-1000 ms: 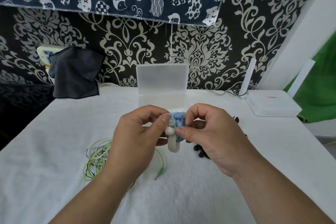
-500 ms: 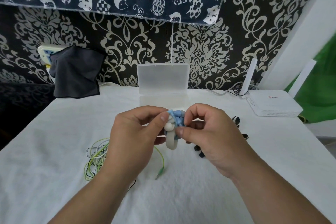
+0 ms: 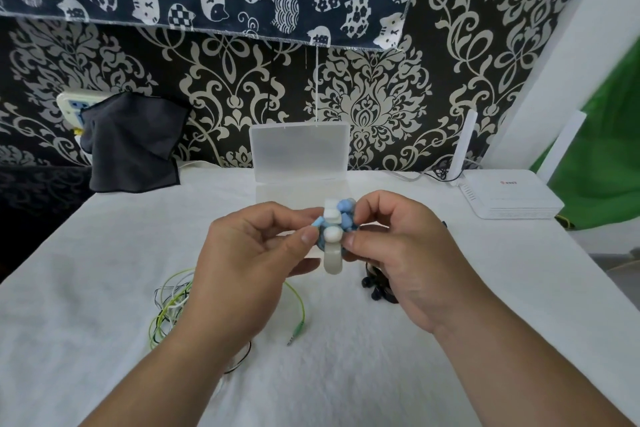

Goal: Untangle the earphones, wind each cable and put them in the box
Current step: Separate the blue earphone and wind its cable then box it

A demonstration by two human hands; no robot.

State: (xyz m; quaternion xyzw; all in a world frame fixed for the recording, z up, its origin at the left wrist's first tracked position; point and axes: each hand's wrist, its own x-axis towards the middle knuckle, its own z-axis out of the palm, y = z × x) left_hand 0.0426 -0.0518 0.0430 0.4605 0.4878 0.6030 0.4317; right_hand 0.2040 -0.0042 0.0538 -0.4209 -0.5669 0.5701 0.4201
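Hovering before the box (image 3: 299,149), wound earphones (image 3: 337,224) are pinched by left hand (image 3: 242,263) and right hand (image 3: 408,253), likely securing the coil.

Your left hand (image 3: 249,263) and right hand (image 3: 412,260) are both bare, and that bareness runs on over both wrists and along both forearms (image 3: 512,381) to the bottom edge of the view. Your thumbnails (image 3: 308,236) are cut short and look plain. Fine creases cross your knuckles, and a faint fold line marks your right wrist.
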